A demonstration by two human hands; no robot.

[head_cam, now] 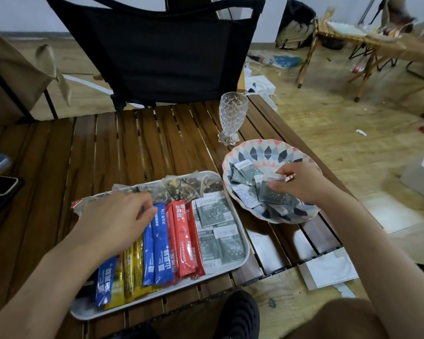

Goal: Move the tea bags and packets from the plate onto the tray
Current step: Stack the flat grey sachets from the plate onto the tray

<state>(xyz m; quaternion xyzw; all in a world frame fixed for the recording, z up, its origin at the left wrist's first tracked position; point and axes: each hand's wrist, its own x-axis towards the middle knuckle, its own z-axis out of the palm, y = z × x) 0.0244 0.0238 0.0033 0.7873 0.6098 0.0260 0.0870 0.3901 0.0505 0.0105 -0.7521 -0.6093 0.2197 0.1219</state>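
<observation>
Fingers (279, 185) of the right hand (304, 182) pinched a grey packet (275, 197) on the plate (267, 148); left hand (115, 221) fingers touched blue sticks (161, 243) on the tray (84, 310), grip unclear. Both dishes sat on the tabletop (132, 148).

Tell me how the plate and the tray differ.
The plate is round with a coloured diamond pattern; the tray is rectangular and plain white. The plate holds a loose heap of grey sachets; the tray holds packets in tidy rows. Both sit on the slatted wooden table.
</observation>
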